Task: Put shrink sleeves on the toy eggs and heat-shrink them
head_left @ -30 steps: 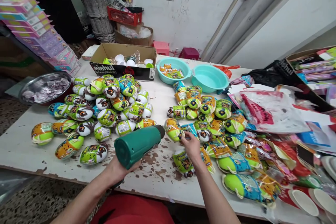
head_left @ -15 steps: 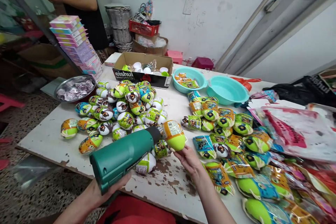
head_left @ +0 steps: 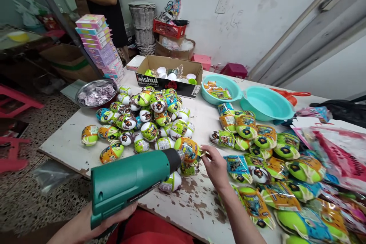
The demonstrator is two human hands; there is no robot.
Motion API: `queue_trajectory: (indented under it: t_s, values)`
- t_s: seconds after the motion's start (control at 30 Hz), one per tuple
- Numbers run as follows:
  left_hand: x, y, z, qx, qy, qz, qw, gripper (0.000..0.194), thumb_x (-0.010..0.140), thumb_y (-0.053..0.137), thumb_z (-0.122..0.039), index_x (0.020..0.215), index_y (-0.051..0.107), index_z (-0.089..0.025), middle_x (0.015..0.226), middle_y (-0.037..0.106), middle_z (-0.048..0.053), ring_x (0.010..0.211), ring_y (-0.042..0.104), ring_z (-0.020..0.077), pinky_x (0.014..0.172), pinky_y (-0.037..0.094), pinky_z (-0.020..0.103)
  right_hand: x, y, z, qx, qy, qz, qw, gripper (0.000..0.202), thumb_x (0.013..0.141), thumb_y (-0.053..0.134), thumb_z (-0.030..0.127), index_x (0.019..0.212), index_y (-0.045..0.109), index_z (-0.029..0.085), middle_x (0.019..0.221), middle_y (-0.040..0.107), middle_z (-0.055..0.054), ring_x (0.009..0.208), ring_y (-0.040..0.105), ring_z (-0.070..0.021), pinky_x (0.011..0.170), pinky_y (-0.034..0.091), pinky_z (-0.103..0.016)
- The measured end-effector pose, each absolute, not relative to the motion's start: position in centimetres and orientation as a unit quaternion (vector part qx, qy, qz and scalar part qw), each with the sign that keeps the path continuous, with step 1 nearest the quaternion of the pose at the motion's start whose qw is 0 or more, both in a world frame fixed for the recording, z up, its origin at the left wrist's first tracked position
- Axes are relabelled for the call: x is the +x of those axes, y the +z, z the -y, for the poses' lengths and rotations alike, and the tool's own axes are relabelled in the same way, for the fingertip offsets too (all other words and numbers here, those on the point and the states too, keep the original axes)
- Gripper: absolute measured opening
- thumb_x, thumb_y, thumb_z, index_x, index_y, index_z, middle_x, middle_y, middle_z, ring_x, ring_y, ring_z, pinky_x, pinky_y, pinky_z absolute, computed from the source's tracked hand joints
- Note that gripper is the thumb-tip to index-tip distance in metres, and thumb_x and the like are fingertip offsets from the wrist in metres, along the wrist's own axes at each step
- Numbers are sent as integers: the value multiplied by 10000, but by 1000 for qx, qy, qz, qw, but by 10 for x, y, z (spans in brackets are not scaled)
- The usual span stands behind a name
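Observation:
A green heat gun [head_left: 131, 181] with a black front and metal nozzle lies across the front of the table edge, my left hand [head_left: 121, 215] closed round its handle from below. The nozzle points at a plastic egg [head_left: 187, 148] in an orange printed wrap, very close to it. By its right end, my right hand [head_left: 215, 166] pinches this egg with thumb and fingers. Behind and left is a heap of wrapped eggs [head_left: 150, 131], white and green. To the right, a second pile of eggs [head_left: 246, 126] carries loose, crinkled sleeves.
A carton [head_left: 168, 88] of cup-like shell halves stands at the back. Beside it are two turquoise basins [head_left: 265, 101], one holding small packets. A metal bowl [head_left: 95, 101] of sachets sits left, near stacked boxes [head_left: 98, 45]. A person [head_left: 103, 4] stands behind with a phone.
The egg has been turned from green end downward to nearly level, its orange wrap now facing me. My view has swung left, so the table appears further right.

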State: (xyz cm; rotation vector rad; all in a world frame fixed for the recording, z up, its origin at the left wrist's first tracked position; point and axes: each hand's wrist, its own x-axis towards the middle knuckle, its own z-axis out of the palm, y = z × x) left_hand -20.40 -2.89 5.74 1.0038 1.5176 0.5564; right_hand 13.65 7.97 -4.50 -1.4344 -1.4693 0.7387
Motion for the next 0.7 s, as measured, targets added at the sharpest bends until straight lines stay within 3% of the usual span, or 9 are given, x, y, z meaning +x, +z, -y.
queue_trajectory:
  t_s: [0.07, 0.17, 0.33, 0.47, 0.57, 0.7]
  values:
    - [-207, 62, 18, 440, 222, -627, 604, 245, 646, 741, -437, 816, 743, -262, 829, 751, 20, 782, 671, 239, 817, 549, 345, 135, -40, -85, -548, 273, 657, 441, 143, 781, 573, 215, 877, 679, 225, 981, 692, -60, 945, 636, -214, 868, 522, -378]
    - [-209, 63, 3, 437, 248, -620, 603, 242, 724, 660, -439, 792, 713, -213, 680, 688, 9, 651, 621, 200, 693, 530, 299, 129, -40, -90, -540, 347, 621, 450, 120, 777, 606, 247, 866, 680, 218, 996, 699, -65, 949, 646, -216, 859, 528, -365]
    - [-223, 64, 10, 391, 237, -621, 637, 238, 726, 629, -421, 769, 678, -192, 604, 632, 0, 587, 572, 182, 615, 485, 286, 111, -65, -88, -568, 529, 380, 503, 292, 586, 788, 285, 827, 663, 178, 824, 715, -46, 748, 659, -197, 669, 542, -291]
    - [-232, 68, 20, 406, 245, -584, 658, 230, 724, 620, -413, 752, 668, -190, 612, 632, 2, 583, 579, 172, 610, 479, 275, 85, -78, -77, -572, 601, 283, 481, 373, 497, 833, 240, 819, 657, 175, 776, 714, -16, 629, 631, -163, 561, 504, -248]
    - [-239, 67, 22, 418, 262, -614, 616, 253, 750, 593, -426, 705, 655, -184, 627, 628, 7, 618, 578, 170, 645, 475, 272, 63, -74, -76, -568, 623, 239, 482, 435, 427, 852, 200, 811, 650, 178, 760, 713, -6, 601, 629, -160, 540, 502, -246]
    - [-251, 64, 27, 397, 262, -624, 620, 286, 721, 613, -461, 714, 673, -181, 594, 623, 6, 594, 577, 174, 633, 477, 278, 34, -62, -90, -577, 606, 257, 484, 410, 463, 852, 266, 804, 644, 173, 751, 711, -16, 622, 649, -176, 584, 526, -271]
